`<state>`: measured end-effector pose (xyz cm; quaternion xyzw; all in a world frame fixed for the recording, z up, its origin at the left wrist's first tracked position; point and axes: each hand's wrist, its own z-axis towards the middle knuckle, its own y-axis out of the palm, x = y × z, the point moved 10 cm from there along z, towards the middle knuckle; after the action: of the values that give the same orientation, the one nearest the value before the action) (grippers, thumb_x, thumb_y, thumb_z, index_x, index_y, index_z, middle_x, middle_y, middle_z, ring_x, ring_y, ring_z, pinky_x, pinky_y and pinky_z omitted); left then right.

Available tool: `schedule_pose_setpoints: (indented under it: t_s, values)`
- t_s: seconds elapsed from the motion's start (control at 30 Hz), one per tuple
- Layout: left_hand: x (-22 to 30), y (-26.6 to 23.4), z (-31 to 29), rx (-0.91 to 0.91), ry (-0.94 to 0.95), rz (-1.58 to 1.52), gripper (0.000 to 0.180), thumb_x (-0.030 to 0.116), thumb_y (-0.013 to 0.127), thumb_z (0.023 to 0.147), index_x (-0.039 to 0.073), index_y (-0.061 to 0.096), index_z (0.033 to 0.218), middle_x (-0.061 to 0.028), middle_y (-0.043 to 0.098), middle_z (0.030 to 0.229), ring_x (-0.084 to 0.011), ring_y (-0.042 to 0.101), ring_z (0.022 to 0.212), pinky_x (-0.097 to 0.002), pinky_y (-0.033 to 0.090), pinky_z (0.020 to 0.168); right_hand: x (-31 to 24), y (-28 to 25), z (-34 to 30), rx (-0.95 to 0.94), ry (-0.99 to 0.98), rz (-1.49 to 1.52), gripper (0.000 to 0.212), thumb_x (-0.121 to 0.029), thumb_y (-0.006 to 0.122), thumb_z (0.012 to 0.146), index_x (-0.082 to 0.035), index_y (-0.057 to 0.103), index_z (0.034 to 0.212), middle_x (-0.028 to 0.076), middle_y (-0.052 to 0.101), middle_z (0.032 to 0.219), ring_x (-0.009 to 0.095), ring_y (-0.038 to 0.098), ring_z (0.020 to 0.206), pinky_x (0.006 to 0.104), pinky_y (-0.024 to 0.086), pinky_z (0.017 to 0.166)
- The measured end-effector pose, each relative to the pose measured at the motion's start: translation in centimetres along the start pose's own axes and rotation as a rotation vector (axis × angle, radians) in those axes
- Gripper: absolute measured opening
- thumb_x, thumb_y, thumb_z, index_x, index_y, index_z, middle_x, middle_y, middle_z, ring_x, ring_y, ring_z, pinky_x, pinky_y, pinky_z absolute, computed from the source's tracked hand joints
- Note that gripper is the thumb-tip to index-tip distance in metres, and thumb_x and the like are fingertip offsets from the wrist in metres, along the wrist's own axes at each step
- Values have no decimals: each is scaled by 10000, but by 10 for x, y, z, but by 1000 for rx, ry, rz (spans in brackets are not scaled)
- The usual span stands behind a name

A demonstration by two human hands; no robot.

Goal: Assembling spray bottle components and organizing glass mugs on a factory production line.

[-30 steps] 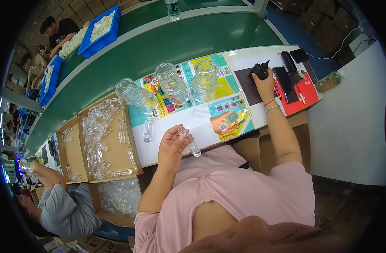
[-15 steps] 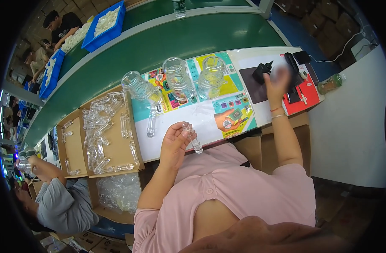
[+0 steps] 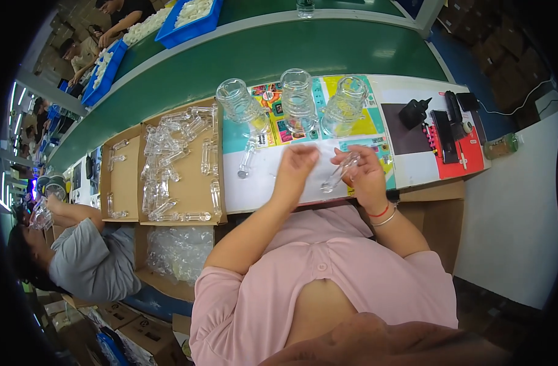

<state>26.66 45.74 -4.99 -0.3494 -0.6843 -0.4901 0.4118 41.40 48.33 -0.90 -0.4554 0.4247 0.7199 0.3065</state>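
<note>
My right hand (image 3: 369, 177) is closed around a small clear glass tube piece (image 3: 339, 174), which tilts down to the left above the white tabletop. Just left of it, my left hand (image 3: 296, 169) is raised with fingers loosely bent and nothing visible in them. Beyond my hands stand three clear ribbed glass vessels (image 3: 241, 108), (image 3: 298, 102), (image 3: 345, 107) in a row on printed colourful sheets. Another clear tube piece (image 3: 247, 158) lies near the leftmost vessel.
Cardboard trays (image 3: 217, 210) at the left hold several glass tube pieces. A black nozzle bottle (image 3: 415, 113), a dark phone-like slab (image 3: 445, 137) and a pen (image 3: 462, 157) are at the right. A co-worker in grey (image 3: 96, 256) sits at the left. Blue trays (image 3: 190, 30) stand beyond.
My right hand came back from the dark items at the right and now holds the glass tube piece that my left hand held. My left hand moved right. The view shifted.
</note>
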Motion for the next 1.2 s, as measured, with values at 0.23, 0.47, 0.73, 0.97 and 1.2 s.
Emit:
schedule_pose_setpoints:
  t_s: [0.23,0.47,0.73,0.97,1.2]
  values:
    - [13,-44,97,113,378,561,855,185,796,573,-49,314,1240,-210,452,1187,-296,464,1108,-366,348,965,8,-15,-6,93,141,231,473,-240,640,804,-44,412,1168,144,600,908,260,607,853,390,485,827]
    - [9,-34,43,-9,214,672,869,182,815,546,-1,306,1226,-143,479,1158,-248,478,1090,-327,378,922,-5,-5,-10,90,80,277,424,-290,621,817,-58,460,1133,149,606,909,246,586,826,415,454,815]
    - [65,-11,-71,-173,309,-16,907,429,711,699,-23,169,1270,-175,399,1208,-261,426,1149,-381,390,930,-37,48,-16,-89,-7,-2,431,-318,582,843,-25,447,1129,158,599,943,182,591,848,277,480,752]
    - [82,-10,-95,-231,355,17,823,402,662,756,-10,163,1265,-195,382,1217,-272,462,1118,-396,412,921,-50,73,-22,-120,-134,-13,399,-233,612,834,-11,443,1120,163,592,978,206,592,919,299,473,804]
    - [82,-16,-97,-175,302,17,944,463,738,658,-5,205,1280,-161,411,1207,-257,469,1102,-387,402,929,-53,80,-28,-169,-224,-140,361,-142,628,820,-6,457,1107,161,584,991,210,572,945,314,446,836]
